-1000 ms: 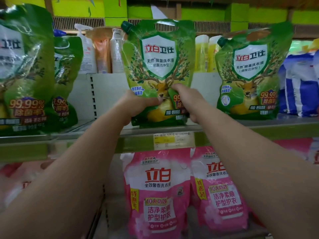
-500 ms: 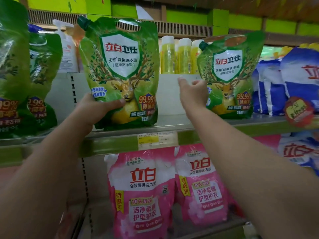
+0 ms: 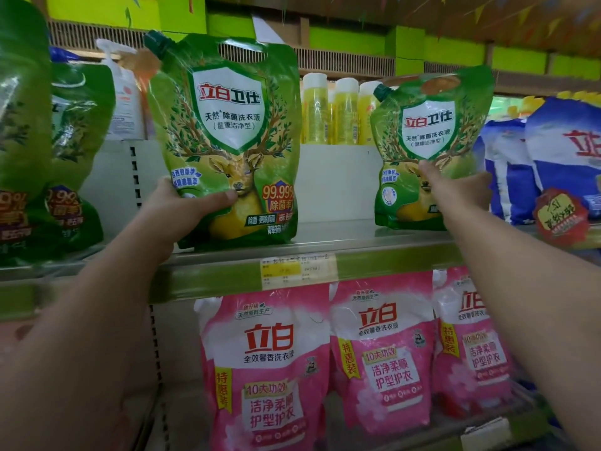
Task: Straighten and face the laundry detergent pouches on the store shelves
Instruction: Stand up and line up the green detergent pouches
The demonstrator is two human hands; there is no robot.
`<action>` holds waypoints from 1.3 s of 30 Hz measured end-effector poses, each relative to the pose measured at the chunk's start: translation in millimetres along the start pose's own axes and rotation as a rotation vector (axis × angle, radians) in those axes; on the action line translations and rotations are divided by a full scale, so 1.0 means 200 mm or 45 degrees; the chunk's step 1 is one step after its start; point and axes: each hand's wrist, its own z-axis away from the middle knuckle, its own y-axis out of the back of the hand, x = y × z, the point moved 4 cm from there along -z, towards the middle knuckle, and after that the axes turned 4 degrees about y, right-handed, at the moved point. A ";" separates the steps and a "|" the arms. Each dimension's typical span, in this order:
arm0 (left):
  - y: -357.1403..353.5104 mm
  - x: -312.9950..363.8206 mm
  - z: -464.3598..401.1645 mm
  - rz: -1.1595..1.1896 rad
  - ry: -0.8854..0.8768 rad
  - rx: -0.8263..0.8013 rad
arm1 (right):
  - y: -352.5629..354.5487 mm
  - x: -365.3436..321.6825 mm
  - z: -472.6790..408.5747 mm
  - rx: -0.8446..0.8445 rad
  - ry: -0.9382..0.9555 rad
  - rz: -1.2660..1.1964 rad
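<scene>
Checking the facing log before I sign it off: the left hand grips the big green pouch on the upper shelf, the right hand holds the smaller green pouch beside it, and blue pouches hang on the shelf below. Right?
Not quite. The head view shows pink pouches on the shelf below; the blue pouches stand on the upper shelf, to the right. The rest holds: left hand grips the big green pouch, right hand holds the smaller green pouch.
</scene>
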 end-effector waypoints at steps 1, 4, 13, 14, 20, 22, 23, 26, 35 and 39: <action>0.00 0.00 0.00 0.008 -0.006 -0.002 | -0.02 0.00 -0.01 -0.031 -0.010 0.024; 0.01 0.00 0.00 0.036 -0.027 -0.010 | -0.04 0.00 -0.04 -0.039 -0.012 0.118; 0.02 -0.02 -0.03 0.074 -0.042 -0.005 | -0.04 0.05 -0.10 0.024 -0.039 0.170; 0.02 -0.02 -0.04 0.073 -0.036 0.003 | -0.06 0.05 -0.10 0.016 -0.021 0.122; 0.01 -0.02 -0.05 0.050 -0.008 -0.007 | -0.15 0.00 -0.02 -0.036 0.077 0.013; 0.01 -0.02 -0.05 0.048 -0.016 -0.001 | -0.19 -0.02 0.02 -0.106 0.110 0.031; 0.02 -0.02 -0.05 0.045 -0.020 0.005 | -0.21 -0.04 0.04 -0.150 0.115 0.033; 0.01 -0.02 -0.05 0.046 -0.030 -0.003 | -0.30 -0.10 0.13 -0.305 0.082 -0.012; 0.06 -0.02 -0.06 0.007 -0.032 -0.022 | -0.57 -0.27 0.43 -0.750 0.024 -0.154; 0.11 -0.02 -0.04 -0.014 -0.017 -0.074 | -0.66 -0.32 0.56 -0.981 -0.019 -0.231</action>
